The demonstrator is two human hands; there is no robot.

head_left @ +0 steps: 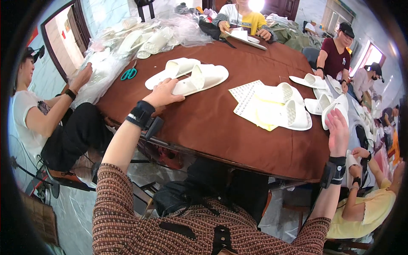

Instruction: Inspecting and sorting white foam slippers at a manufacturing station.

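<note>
Slipper pair [208, 78] lies soles down at upper centre of the frame; left hand [164, 93], thumb parted from the fingers, straddles the nearer heel, probably to steady it; pinching cannot be confirmed. Right hand [338, 132], fingers extended together, overlaps a single slipper [338, 103] at right, contact unclear. Dotted sheets [245, 91] lie partly beneath another slipper pair [296, 114], apparently weighted.

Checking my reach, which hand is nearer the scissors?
Left. Your left hand is right of the scissors, at a slipper; your right hand is much farther right.

Left fingers [176, 99], right fingers [337, 120] wide apart
</note>
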